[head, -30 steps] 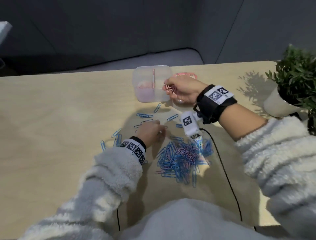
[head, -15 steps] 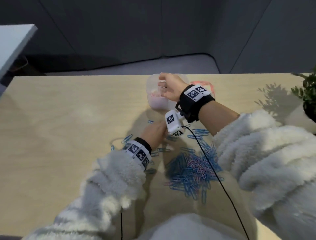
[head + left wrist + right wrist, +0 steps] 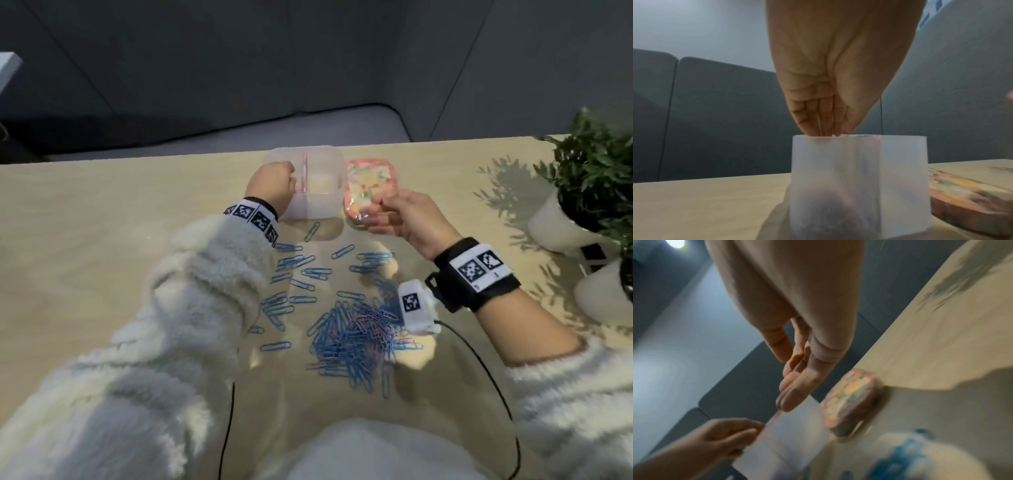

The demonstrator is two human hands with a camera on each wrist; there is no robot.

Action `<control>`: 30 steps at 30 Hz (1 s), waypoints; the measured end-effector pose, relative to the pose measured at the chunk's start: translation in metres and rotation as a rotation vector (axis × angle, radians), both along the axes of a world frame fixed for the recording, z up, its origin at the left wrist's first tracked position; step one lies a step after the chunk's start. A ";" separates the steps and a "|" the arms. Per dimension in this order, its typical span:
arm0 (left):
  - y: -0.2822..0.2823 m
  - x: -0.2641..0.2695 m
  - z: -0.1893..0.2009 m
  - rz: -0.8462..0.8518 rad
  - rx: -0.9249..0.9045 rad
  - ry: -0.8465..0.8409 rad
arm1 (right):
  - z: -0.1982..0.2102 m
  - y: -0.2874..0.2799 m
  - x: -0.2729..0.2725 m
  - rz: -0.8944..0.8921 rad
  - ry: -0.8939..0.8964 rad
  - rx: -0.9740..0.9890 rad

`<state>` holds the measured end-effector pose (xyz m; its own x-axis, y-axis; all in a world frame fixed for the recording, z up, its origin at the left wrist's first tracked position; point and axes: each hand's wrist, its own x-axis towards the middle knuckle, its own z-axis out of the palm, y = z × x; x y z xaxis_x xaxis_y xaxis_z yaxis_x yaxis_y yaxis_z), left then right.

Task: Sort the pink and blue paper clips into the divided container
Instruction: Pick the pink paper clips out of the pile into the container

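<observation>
The translucent divided container (image 3: pixel 320 205) (image 3: pixel 900 178) (image 3: pixel 793 434) stands at the table's far edge. My left hand (image 3: pixel 290 180) (image 3: pixel 824 128) hovers over its left compartment, fingers bunched and pointing down at the rim; whether they hold a clip is hidden. My right hand (image 3: pixel 380 214) (image 3: pixel 789 386) hangs to the right of the container, above the near end of a pink patterned lid (image 3: pixel 363 178) (image 3: pixel 851 400), fingers relaxed and empty. A mixed pile of blue and pink paper clips (image 3: pixel 352 339) lies near me. Loose blue clips (image 3: pixel 298 263) lie between the pile and the container.
Potted plants (image 3: pixel 596 178) in white pots (image 3: pixel 555 229) stand at the right edge of the table. A black cable (image 3: pixel 479 359) runs from my right wrist camera toward me. A grey seat lies beyond the table's far edge.
My left hand lifted from the scattered clips up to the container's left compartment. My right hand left the container and moved right, over the pink lid, its pink clips gone.
</observation>
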<state>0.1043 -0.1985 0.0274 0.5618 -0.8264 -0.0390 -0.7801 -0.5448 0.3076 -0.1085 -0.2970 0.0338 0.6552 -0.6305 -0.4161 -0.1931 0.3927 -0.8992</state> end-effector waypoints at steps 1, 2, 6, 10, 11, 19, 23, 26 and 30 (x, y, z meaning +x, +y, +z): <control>0.001 -0.003 -0.002 -0.010 -0.007 -0.008 | -0.012 -0.001 -0.013 0.014 0.056 -0.059; 0.003 -0.007 -0.004 -0.023 -0.049 -0.034 | -0.023 -0.001 -0.027 0.020 0.117 -0.122; 0.023 -0.046 -0.013 -0.176 -0.269 -0.155 | -0.061 0.005 -0.066 0.097 0.358 -0.430; 0.038 -0.091 -0.036 -0.358 -0.074 0.143 | -0.073 0.022 -0.078 0.226 0.489 -0.580; 0.039 -0.099 -0.043 -0.381 -0.022 0.172 | -0.072 0.027 -0.075 0.268 0.522 -0.638; 0.018 -0.124 -0.068 -0.334 0.121 0.214 | -0.073 0.057 -0.054 0.400 0.684 -0.853; 0.018 -0.120 -0.071 -0.300 0.137 0.267 | -0.076 0.056 -0.062 0.406 0.627 -0.819; 0.030 -0.112 -0.072 -0.243 0.109 0.308 | -0.075 0.042 -0.074 0.314 0.595 -0.762; 0.045 -0.098 -0.072 -0.148 0.027 0.331 | -0.077 0.018 -0.093 0.094 0.561 -0.667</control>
<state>0.0060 -0.1535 -0.0446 0.3898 -0.8939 -0.2213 -0.7117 -0.4449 0.5437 -0.2014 -0.2788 -0.0432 0.5263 -0.8107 -0.2564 -0.6807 -0.2210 -0.6985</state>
